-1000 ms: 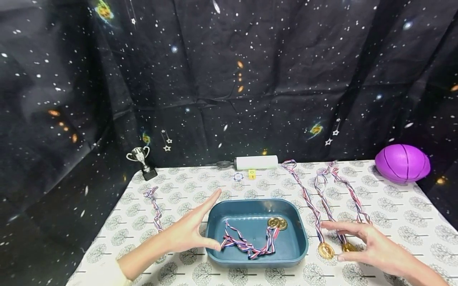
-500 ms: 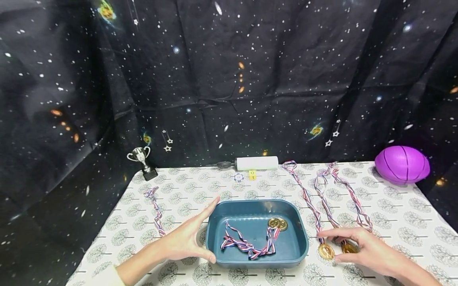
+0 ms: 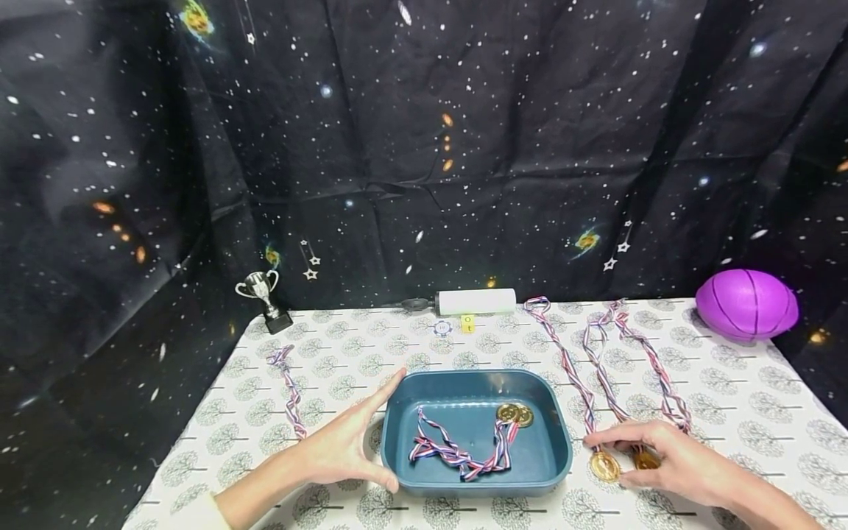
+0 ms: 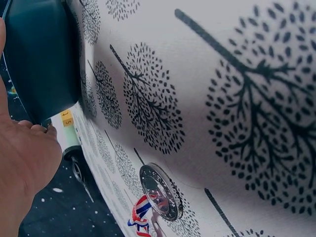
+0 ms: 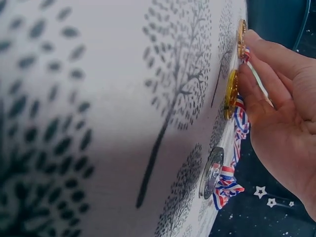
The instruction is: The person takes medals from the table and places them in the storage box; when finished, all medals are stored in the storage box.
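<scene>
My left hand (image 3: 341,449) is at the left side of a teal bin (image 3: 563,449), thumb and fingers spread along its wall. Inside the bin, gold medals (image 3: 508,414) lie at the right end of tangled red, white and blue ribbons (image 3: 457,460). To the bin's right, my right hand (image 3: 669,456) has thumb and index finger at the edges of a gold medal (image 3: 605,466) lying on the table. A second gold medal (image 5: 230,95) is under that hand, and a silver medal (image 5: 212,173) lies farther right. Another silver medal (image 4: 160,192) lies beside the left forearm.
At the back stand a silver trophy cup (image 3: 263,300) on the left and a purple ball (image 3: 747,304) on the right. Between them lie a white cylinder (image 3: 475,301), a yellow letter block (image 3: 468,324) and a poker chip (image 3: 442,328). A starry black cloth (image 3: 424,147) hangs behind.
My right hand has moved slightly left, its thumb and index finger coming down around the nearest gold medal. The left hand has shifted slightly, its thumb now lower beside the bin's wall.
</scene>
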A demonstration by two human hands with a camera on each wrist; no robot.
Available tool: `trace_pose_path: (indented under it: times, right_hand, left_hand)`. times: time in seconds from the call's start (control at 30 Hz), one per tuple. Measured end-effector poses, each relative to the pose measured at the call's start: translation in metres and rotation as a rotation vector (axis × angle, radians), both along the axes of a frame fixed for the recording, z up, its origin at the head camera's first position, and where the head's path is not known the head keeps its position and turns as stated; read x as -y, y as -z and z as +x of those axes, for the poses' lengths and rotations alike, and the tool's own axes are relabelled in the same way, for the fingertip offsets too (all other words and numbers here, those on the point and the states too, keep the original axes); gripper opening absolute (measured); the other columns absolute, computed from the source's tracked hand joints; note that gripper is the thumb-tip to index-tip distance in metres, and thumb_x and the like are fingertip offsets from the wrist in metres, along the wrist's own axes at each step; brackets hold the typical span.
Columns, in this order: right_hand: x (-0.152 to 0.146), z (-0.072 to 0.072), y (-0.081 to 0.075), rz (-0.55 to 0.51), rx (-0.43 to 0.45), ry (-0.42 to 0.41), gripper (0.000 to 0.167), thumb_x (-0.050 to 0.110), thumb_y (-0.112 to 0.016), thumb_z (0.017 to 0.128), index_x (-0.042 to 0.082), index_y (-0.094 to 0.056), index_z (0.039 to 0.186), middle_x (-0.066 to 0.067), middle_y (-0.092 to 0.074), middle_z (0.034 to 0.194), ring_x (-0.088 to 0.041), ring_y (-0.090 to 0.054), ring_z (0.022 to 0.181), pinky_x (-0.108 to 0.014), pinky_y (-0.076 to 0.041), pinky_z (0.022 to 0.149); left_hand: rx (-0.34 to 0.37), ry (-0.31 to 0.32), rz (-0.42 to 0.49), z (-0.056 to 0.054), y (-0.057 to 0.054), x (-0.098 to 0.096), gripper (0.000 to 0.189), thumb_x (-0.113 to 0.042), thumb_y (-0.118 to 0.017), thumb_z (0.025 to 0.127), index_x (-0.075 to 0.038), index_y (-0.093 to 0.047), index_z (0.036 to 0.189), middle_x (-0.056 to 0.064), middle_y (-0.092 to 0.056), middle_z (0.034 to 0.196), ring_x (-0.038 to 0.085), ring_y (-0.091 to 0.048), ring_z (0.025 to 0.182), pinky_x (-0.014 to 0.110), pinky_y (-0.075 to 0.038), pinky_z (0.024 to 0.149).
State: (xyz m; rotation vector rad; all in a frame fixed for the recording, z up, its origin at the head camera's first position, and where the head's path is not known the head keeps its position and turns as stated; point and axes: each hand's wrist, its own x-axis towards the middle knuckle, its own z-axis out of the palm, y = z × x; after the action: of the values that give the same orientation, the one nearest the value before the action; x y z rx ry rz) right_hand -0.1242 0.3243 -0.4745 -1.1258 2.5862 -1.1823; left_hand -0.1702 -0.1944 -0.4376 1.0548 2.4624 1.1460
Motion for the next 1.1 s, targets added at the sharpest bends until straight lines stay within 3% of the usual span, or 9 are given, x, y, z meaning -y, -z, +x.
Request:
trace_pose_path:
  times: [0.1,0.5,0.77,0.97,1.1]
  right_hand:
    - [0.0,-0.002,-0.001,0.004,0.016,-0.003,0.048,0.013,-0.084,0.091,0.016,-0.072,0.138,0.0,-0.073,0.132,-0.007,-0.065,0.114,-0.014,-0.052,0.093]
    - [0.003,-0.009,0.011,-0.093,-0.142,-0.024,0.046,0.005,-0.091,0.079,0.015,-0.079,0.122,-0.001,-0.079,0.116,-0.007,-0.07,0.108,-0.009,-0.049,0.094]
    - [0.011,-0.011,0.011,-0.102,-0.161,-0.017,0.046,0.009,-0.093,0.078,0.016,-0.076,0.12,0.003,-0.077,0.105,-0.01,-0.069,0.087,-0.022,-0.059,0.074]
    - [0.014,-0.012,0.007,-0.08,-0.22,-0.026,0.044,0.013,-0.093,0.077,0.015,-0.08,0.119,0.001,-0.077,0.113,-0.009,-0.071,0.101,-0.009,-0.05,0.094]
    - [0.015,-0.013,0.004,-0.055,-0.22,-0.037,0.039,0.015,-0.092,0.078,0.015,-0.082,0.116,0.003,-0.076,0.111,-0.008,-0.07,0.099,-0.009,-0.051,0.09]
  left_hand:
    - [0.006,0.002,0.005,0.0,0.0,0.0,0.153,-0.029,-0.105,0.062,-0.03,0.0,0.172,0.007,-0.009,0.177,0.031,-0.017,0.16,0.065,-0.02,0.124]
    - [0.05,-0.021,0.003,0.0,0.0,0.0,0.15,-0.031,-0.105,0.064,-0.034,0.0,0.172,0.003,-0.008,0.177,0.027,-0.015,0.16,0.062,-0.018,0.126]
    - [0.072,-0.023,0.014,0.001,-0.001,0.0,0.15,-0.031,-0.105,0.064,-0.033,-0.002,0.172,0.001,-0.009,0.178,0.024,-0.014,0.16,0.061,-0.017,0.126]
    - [0.08,-0.024,0.014,0.001,-0.003,-0.001,0.15,-0.03,-0.105,0.063,-0.033,-0.002,0.172,0.003,-0.008,0.178,0.024,-0.013,0.16,0.06,-0.016,0.126]
    - [0.081,-0.027,0.009,0.001,-0.002,-0.002,0.149,-0.031,-0.105,0.063,-0.033,-0.003,0.172,0.001,-0.009,0.178,0.023,-0.014,0.16,0.059,-0.016,0.127]
